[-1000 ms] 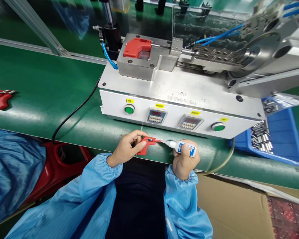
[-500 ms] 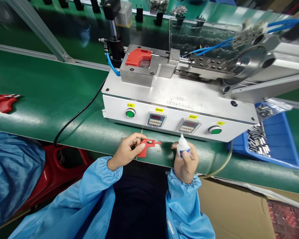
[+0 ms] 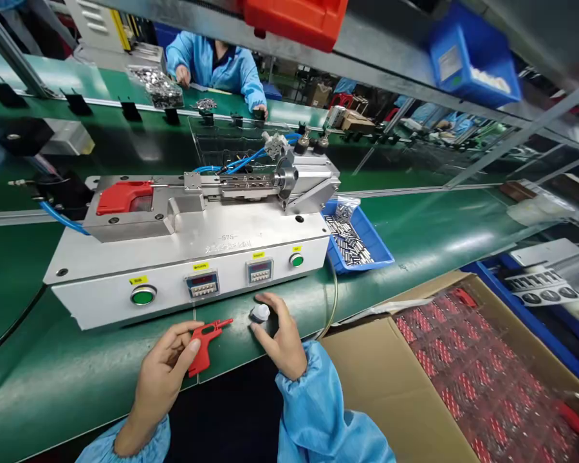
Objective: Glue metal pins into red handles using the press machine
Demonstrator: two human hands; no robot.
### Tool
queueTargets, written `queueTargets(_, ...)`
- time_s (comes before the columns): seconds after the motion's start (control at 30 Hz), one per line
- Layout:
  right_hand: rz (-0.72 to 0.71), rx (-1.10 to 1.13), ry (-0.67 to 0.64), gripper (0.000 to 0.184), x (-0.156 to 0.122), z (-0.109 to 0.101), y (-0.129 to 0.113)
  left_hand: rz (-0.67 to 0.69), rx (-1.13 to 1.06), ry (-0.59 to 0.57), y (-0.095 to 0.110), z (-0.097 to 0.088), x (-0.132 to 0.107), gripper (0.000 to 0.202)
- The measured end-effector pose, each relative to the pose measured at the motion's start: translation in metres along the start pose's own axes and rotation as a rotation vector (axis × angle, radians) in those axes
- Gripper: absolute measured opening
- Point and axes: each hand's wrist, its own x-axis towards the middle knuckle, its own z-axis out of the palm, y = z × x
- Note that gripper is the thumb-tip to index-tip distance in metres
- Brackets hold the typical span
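Between the thumb and fingers of my left hand (image 3: 166,363) is a red pistol-shaped plastic part (image 3: 203,346), its thin red tip pointing right. My right hand (image 3: 284,337) is open, thumb and fingers spread around a small white dropper bottle (image 3: 260,313) on the bench; it does not look gripped. Just beyond both hands stands a white bench machine (image 3: 188,257) with green buttons and two small counters. Another red pistol-shaped part (image 3: 122,197) lies in the machine's metal fixture (image 3: 125,230).
A blue bin (image 3: 383,254) of metal pins stands at the machine's right end. Right of me, an open cardboard box (image 3: 367,386) holds bagged red parts (image 3: 477,373). A co-worker (image 3: 222,71) sits across the bench. Overhead runs a shelf with a blue bin (image 3: 477,58).
My right hand has lowered the dropper bottle to the bench and spread its fingers. My left hand still holds the red part. The view has swung up and to the right.
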Motion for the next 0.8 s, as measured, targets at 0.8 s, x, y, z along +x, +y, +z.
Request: queueTargets(0.8, 0.389, -0.832, 0.022, 0.011, 0.21, -0.218, 0.085, 0.061, -0.048, 0.026, -0.019, 0.005, 0.008, 0.056)
